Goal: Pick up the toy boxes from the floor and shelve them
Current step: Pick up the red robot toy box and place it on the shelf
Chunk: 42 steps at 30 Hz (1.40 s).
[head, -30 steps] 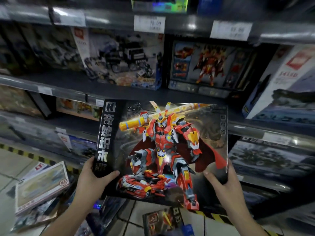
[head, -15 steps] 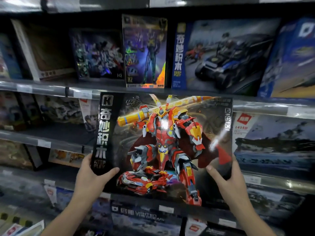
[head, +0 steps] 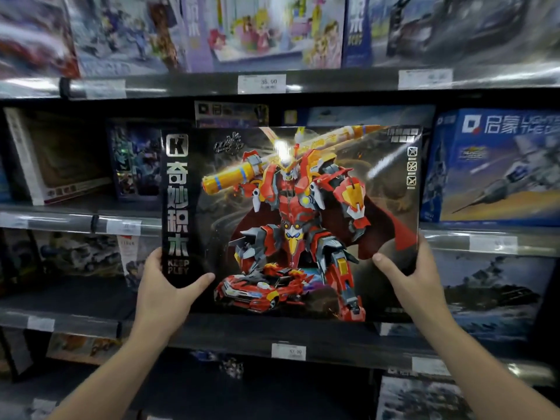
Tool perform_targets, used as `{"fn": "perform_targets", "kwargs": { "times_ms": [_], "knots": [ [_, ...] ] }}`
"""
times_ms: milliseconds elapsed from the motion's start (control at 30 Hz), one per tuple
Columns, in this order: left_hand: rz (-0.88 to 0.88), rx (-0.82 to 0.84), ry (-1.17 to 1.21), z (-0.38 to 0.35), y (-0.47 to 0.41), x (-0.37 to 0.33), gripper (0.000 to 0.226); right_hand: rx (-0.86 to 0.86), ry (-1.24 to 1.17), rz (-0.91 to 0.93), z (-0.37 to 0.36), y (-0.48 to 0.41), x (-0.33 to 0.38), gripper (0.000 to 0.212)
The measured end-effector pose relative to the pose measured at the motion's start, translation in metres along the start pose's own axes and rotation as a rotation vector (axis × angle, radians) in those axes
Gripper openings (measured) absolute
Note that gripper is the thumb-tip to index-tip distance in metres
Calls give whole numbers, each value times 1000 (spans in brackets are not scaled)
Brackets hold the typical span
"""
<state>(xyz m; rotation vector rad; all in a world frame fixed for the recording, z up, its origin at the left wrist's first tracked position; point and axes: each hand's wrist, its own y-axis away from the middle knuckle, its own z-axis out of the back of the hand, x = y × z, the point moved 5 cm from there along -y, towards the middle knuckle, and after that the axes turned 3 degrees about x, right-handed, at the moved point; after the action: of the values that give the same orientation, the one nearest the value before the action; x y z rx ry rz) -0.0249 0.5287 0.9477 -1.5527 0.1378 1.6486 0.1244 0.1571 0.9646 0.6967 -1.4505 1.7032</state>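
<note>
A large black toy box (head: 291, 219) with a red and yellow robot and a red car printed on it stands upright in front of the shelving, face toward me. My left hand (head: 165, 287) grips its lower left corner, thumb across the front. My right hand (head: 407, 278) grips its lower right edge, thumb on the front. The box covers part of a middle shelf (head: 69, 221) and the boxes standing behind it.
Shelves run across the whole view, with price tags (head: 262, 83) on their rails. A blue jet box (head: 497, 168) stands at the right, a warship box (head: 494, 295) below it. Dark boxes (head: 136, 159) stand left of the held box, colourful boxes (head: 266, 28) above.
The box has been raised with both hands from low near the floor to the middle shelf height. The view has tilted up, and the floor boxes have left the frame.
</note>
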Motion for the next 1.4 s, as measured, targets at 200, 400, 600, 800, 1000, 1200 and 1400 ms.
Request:
{"fn": "perform_targets", "kwargs": {
  "times_ms": [200,400,600,800,1000,1200,1400],
  "knots": [
    [-60,-8,50,-23,-40,-34,86,-53,-5,83,21,-45,20,75],
    [-159,-31,82,-52,-66,-64,87,-72,-56,102,39,-80,24,58],
    [-178,-32,73,-82,-89,-77,90,-40,-60,83,49,-103,18,52],
    [-182,-39,103,-88,-94,-75,91,-43,-68,103,51,-111,14,58],
    [-215,-76,135,-94,-99,-77,89,-56,-66,120,59,-123,21,38],
    [-223,-64,135,-110,-113,-78,90,-43,-36,135,66,-137,19,54],
    [-164,-41,114,-132,-124,-71,95,-10,-20,53,64,-149,0,85]
  ]
}}
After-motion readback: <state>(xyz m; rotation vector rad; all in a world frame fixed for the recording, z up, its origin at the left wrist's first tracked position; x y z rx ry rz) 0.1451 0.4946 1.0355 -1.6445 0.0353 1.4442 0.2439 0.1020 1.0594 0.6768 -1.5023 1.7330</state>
